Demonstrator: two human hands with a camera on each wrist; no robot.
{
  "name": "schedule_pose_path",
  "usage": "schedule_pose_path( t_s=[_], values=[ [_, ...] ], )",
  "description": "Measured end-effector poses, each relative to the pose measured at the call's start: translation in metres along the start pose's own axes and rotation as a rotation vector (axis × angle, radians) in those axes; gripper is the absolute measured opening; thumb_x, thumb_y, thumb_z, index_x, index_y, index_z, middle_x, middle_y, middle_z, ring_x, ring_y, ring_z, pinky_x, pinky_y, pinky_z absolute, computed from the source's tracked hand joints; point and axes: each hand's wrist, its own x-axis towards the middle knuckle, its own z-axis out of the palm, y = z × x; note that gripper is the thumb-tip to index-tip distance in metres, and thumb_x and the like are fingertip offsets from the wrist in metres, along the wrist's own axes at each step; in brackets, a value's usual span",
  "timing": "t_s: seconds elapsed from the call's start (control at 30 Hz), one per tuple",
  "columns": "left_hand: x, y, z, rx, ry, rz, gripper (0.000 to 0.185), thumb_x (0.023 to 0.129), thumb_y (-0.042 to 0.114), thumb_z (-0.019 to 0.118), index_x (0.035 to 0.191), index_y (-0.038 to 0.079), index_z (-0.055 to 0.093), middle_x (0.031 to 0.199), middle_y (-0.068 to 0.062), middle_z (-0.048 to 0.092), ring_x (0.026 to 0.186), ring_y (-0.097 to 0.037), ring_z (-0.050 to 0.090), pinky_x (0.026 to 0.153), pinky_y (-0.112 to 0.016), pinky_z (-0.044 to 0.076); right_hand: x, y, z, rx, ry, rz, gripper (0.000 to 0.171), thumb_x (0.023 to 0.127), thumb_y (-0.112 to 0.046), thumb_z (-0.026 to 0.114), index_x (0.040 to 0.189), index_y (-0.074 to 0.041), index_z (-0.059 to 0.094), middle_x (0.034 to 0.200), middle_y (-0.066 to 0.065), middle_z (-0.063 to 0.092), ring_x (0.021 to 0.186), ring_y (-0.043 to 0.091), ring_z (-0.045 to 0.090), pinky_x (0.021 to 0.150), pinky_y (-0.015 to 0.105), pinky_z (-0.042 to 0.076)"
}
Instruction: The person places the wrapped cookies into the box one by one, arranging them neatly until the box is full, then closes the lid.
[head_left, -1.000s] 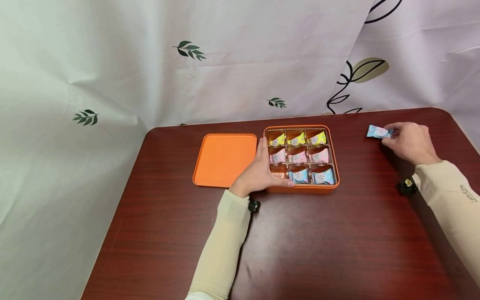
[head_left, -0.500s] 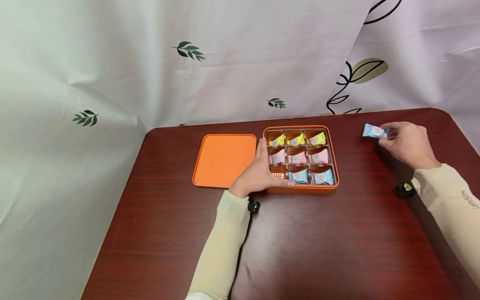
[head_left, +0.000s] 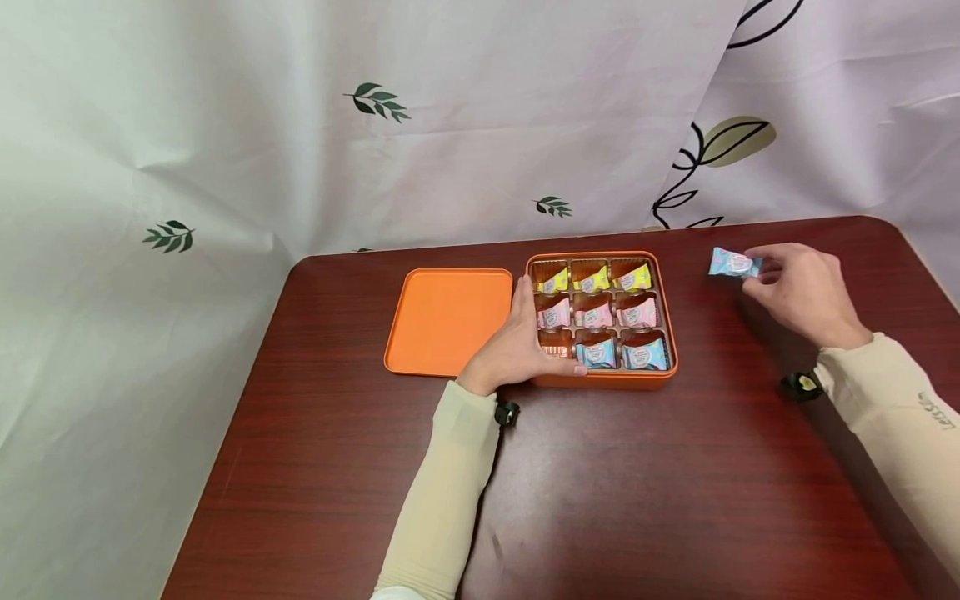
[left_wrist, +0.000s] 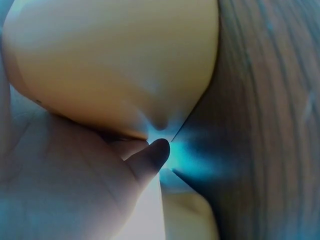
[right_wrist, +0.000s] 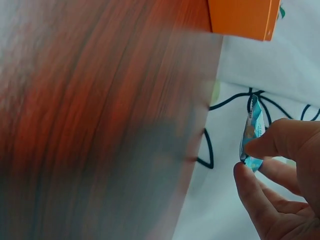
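Note:
In the head view an orange box (head_left: 600,380) holds a divided tray of small wrapped candies: yellow ones (head_left: 592,279) at the back, pink ones (head_left: 594,313) in the middle row and blue ones (head_left: 644,354) in front. No candy shows in the front-left compartment (head_left: 555,350), partly covered by my left hand (head_left: 510,346). That hand rests against the box's left front corner, fingers straight along the left side and thumb along the front. To the right of the box, my right hand (head_left: 802,287) pinches a blue wrapped candy (right_wrist: 253,132) between thumb and fingertips, above the table.
An orange lid (head_left: 452,321) lies flat on the dark red-brown table (head_left: 637,492), just left of the box. Behind the table hangs a pale curtain (head_left: 465,167) with leaf prints. A small black wrist camera (head_left: 802,385) sits on the right cuff.
My right hand has moved a little to the left, towards the box, with the blue candy pinched in it. The left hand, box and lid have stayed in place.

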Motion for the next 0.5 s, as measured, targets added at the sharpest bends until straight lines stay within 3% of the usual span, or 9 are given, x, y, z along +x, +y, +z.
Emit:
schedule_pose_path(
  t_s=[0.5],
  values=[
    [0.0,0.0,-0.002,0.029,0.014,-0.001,0.151,0.066,0.06,0.088,0.155,0.023,-0.029,0.165,0.0,-0.026,0.154,-0.022,0.001,0.116,-0.044,0.032,-0.008,-0.028,0.002,0.04,0.031,-0.072,0.033,0.077,0.002,0.065,0.11,0.005,0.071,0.103,0.024,0.069,0.07,-0.034,0.035,0.075,0.008,0.03]
  ],
)
